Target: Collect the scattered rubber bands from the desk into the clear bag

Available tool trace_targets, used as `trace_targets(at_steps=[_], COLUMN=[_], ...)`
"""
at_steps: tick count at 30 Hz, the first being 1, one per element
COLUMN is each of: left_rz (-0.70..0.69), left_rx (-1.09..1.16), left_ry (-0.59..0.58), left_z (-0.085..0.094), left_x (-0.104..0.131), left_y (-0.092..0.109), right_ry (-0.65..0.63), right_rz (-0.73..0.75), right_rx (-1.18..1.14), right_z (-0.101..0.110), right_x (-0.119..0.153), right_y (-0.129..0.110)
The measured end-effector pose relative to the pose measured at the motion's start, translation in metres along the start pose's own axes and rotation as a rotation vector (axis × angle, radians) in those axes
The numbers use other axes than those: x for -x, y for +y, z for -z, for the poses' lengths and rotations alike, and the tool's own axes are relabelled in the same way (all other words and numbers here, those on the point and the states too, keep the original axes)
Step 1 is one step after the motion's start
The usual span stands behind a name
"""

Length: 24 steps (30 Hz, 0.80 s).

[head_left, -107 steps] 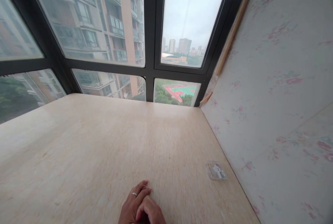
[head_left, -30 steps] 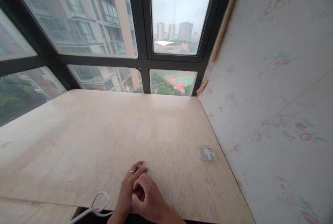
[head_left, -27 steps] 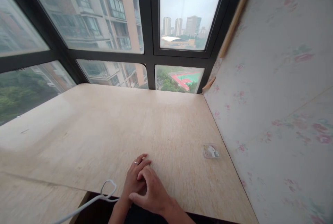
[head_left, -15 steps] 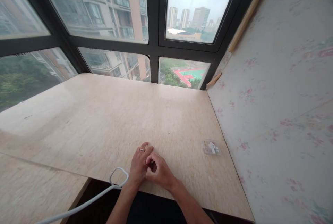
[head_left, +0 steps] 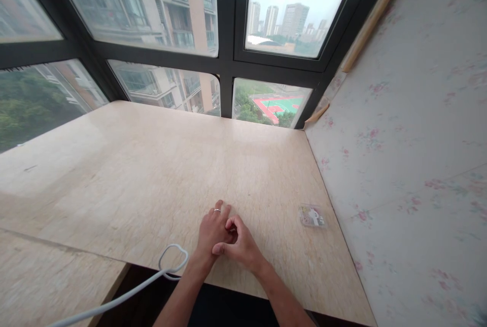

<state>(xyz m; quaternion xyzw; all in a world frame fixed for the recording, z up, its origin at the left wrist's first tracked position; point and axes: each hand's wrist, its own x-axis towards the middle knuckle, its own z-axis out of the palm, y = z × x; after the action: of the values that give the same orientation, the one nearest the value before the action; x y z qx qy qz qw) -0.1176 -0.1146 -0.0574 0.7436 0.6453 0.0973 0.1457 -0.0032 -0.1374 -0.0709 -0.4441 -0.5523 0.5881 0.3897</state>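
Note:
My left hand (head_left: 212, 233) lies palm down near the front edge of the pale stone-patterned counter (head_left: 167, 170). Its fingers stretch forward, and one wears a silver ring (head_left: 216, 210). Against the thumb side of it rests my right hand (head_left: 245, 252), with its index finger curved and a gap between thumb and finger. The right thumb tip touches the left hand near the wrist, and the index fingertip lies close to the left knuckles. I see no object in either hand; the other right fingers are partly hidden.
A small clear plastic box (head_left: 312, 215) with small items inside lies to the right, near the floral-papered wall (head_left: 399, 205). A looped white cable (head_left: 129, 294) hangs over the front edge at left. Dark-framed windows (head_left: 225, 43) border the back.
The right thumb and index finger have moved farther apart, the thumb shifting toward the left wrist. Both hands sit slightly farther right in view, and the left fingers look more spread.

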Motion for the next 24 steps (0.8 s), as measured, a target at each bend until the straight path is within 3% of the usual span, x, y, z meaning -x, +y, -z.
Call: trace_targets(at_steps=[11,20,24], left_rz=[-0.087,-0.068,-0.042], left_rx=[0.073,0.043,0.012], left_ry=[0.147,-0.018,-0.028], left_z=[-0.023,-0.001,0.0], left_x=[0.012,0.018,0.017], left_y=[-0.021,-0.017,-0.013], right_ry=[-0.106,-0.157,-0.127], right_rz=[0.042,0.141,0.149], right_rx=[-0.064,0.005,0.066], right_z=[0.005,0.012,0.012], right_x=[0.001,-0.002,0.001], right_y=[-0.003,0.0,0.005])
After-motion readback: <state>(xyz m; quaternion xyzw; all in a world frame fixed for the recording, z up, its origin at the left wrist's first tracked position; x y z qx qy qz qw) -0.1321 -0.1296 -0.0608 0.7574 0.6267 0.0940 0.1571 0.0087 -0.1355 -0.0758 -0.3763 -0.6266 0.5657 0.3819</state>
